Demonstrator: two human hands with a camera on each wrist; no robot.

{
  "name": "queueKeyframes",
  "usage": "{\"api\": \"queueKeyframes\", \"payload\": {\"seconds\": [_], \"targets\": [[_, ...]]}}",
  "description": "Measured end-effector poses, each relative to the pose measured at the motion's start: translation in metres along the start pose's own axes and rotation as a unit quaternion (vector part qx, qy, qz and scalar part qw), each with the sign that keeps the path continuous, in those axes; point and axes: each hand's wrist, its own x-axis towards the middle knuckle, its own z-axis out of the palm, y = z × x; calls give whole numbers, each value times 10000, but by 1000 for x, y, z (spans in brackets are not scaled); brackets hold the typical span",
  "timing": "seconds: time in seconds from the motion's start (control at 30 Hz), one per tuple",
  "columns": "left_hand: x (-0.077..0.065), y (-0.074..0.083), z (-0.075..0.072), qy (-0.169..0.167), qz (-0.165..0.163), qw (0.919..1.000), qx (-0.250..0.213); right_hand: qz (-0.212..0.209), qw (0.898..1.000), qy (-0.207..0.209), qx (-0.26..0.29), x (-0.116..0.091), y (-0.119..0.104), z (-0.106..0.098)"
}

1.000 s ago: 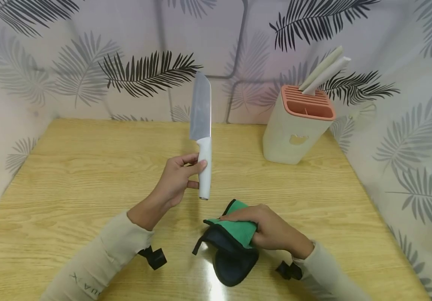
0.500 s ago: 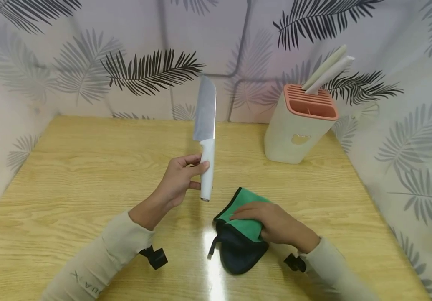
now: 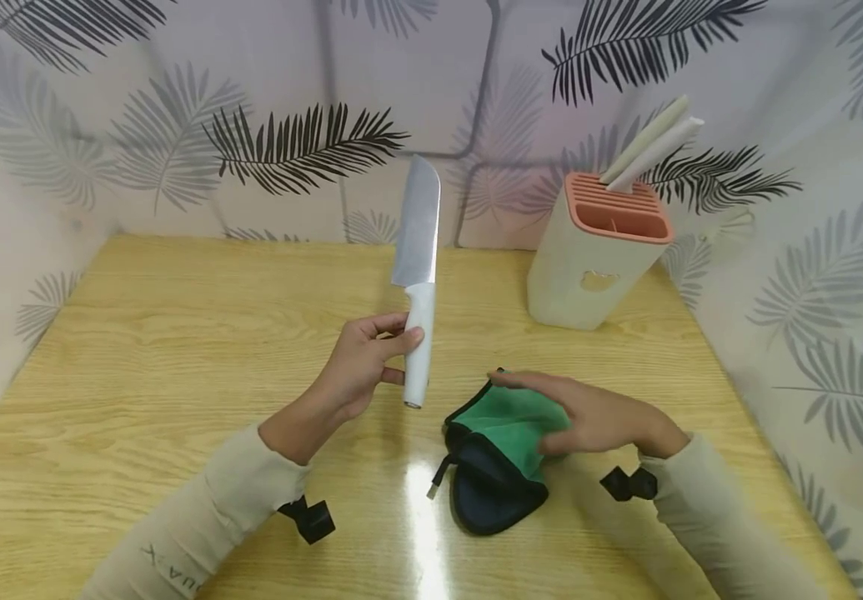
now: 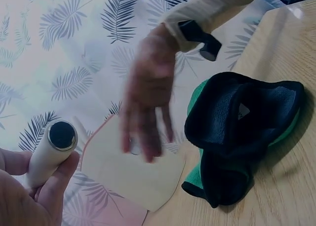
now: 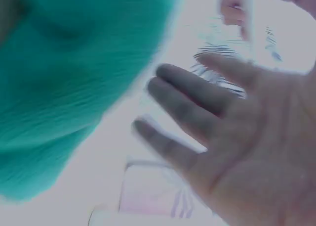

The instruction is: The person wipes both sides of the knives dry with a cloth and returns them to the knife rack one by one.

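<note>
In the head view my left hand (image 3: 359,362) grips a kitchen knife (image 3: 418,225) by its white handle, blade pointing up and away above the table. The handle's butt end (image 4: 62,136) faces the left wrist camera. A green cloth (image 3: 517,417) with black edging and a dark underside lies crumpled on the wood, to the right of the knife. Just over its right part is my right hand (image 3: 604,417), fingers extended and holding nothing. The right wrist view shows that palm (image 5: 256,137) with straight, spread fingers beside the blurred green cloth (image 5: 74,87).
A cream knife block (image 3: 584,267) with a coral slotted top stands at the table's back right. Two pale handles (image 3: 649,150) stick out of its slots. Leaf-patterned wall covering (image 3: 251,192) borders the wooden table (image 3: 198,317) at the back and sides.
My right hand has let go of the green cloth and lifted off to the right. The cloth has shifted right and away and now lies loose. My left hand keeps the knife, moved slightly right.
</note>
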Motion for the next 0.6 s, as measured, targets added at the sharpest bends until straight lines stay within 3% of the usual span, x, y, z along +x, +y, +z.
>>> {"api": "queueKeyframes", "payload": {"seconds": [0.1,0.2,0.27,0.33,0.47,0.6], "targets": [[0,-1,1,47,-36,10000,-20,98,9895,743,1232,18,-10,-14],[1,-4,5,96,-83,9999,-21,492,9578,1294,2519,41,-20,-19],[2,-6,6,145,-130,9998,-26,745,9339,1424,3194,58,-27,-20],[2,-7,7,164,-166,9997,-16,932,9147,1480,3643,73,-34,-21],[1,-10,9,188,-202,9996,-28,1044,8858,1620,4222,94,-45,-20],[0,-12,10,229,-203,9995,57,1079,8727,1831,4395,105,-51,-19]]}}
